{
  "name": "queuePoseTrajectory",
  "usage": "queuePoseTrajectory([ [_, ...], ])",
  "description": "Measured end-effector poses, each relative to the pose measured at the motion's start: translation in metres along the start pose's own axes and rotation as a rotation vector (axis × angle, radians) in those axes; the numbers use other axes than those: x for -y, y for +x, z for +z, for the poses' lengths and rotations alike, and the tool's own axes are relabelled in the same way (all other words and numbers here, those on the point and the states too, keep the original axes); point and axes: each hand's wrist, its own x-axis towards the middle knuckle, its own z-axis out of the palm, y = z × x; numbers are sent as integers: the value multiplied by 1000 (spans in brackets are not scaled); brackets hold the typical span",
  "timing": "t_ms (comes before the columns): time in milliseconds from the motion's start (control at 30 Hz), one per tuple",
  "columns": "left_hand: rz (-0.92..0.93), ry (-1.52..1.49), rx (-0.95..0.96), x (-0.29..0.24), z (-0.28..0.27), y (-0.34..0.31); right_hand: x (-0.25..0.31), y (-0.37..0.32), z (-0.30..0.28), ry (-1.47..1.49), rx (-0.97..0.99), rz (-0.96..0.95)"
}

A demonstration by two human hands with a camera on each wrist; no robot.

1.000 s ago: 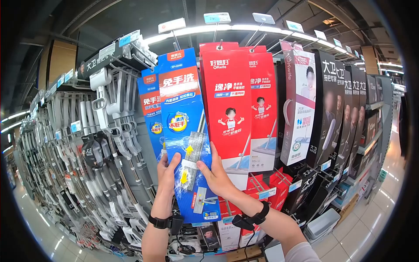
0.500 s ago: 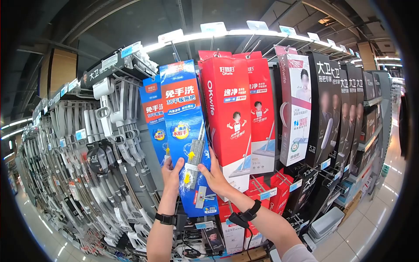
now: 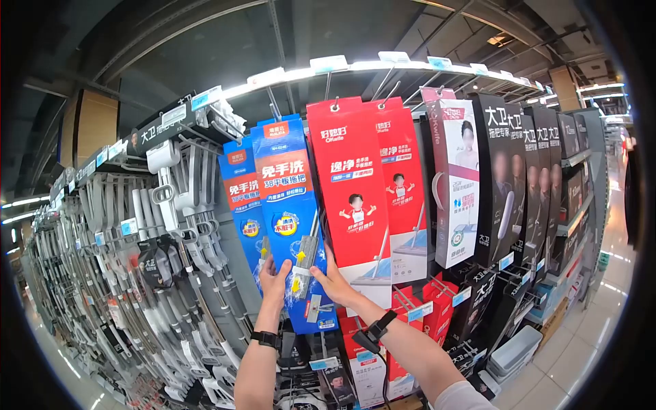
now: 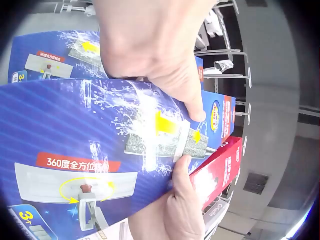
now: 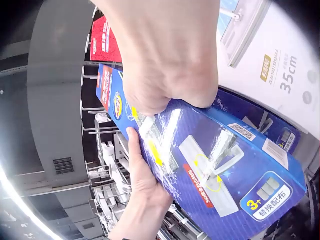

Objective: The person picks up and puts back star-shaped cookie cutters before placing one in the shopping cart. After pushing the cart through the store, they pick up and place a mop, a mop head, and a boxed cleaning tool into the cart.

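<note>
A tall blue box (image 3: 285, 205) with a flat mop printed on it hangs upright among the hooks, in front of a second blue box (image 3: 240, 198). My left hand (image 3: 275, 283) grips its left edge low down, thumb on the front face. From the right edge my right hand (image 3: 335, 281) holds the same box, its thumb also on the front. In the left wrist view both thumbs lie on the blue box (image 4: 60, 125). The right wrist view shows the box's lower end (image 5: 230, 175); the fingers behind it are hidden.
Red boxes (image 3: 352, 198) hang close on the right, then a white box (image 3: 459, 184) and black boxes (image 3: 501, 178). Grey and white mop handles (image 3: 164, 184) fill the left rack. Grey bins (image 3: 514, 352) stand low at the right.
Both hands and the blue box sit a little more upright, its top nearer the hook. The front red box, turned sideways half a second ago, faces forward. The whole head view has shifted.
</note>
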Motion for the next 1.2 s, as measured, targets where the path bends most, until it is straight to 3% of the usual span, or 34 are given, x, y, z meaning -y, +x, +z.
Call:
queuePoseTrajectory([
  [167,11,-32,32,2,0,5,-4,5,3,-94,-49,-30],
  [333,-33,170,18,-7,11,5,-13,8,2,-69,-19,18],
  [500,8,157,10,-1,14,8,-12,10,0,10,-7,88],
  [800,52,177,-28,2,16,1,-16,4,-4,17,9,-2],
  [900,89,162,-43,-4,17,-6,5,-4,-5,-151,-6,-33],
  [1200,111,115,-4,-28,21,-24,31,-14,-6,-223,-22,-68],
])
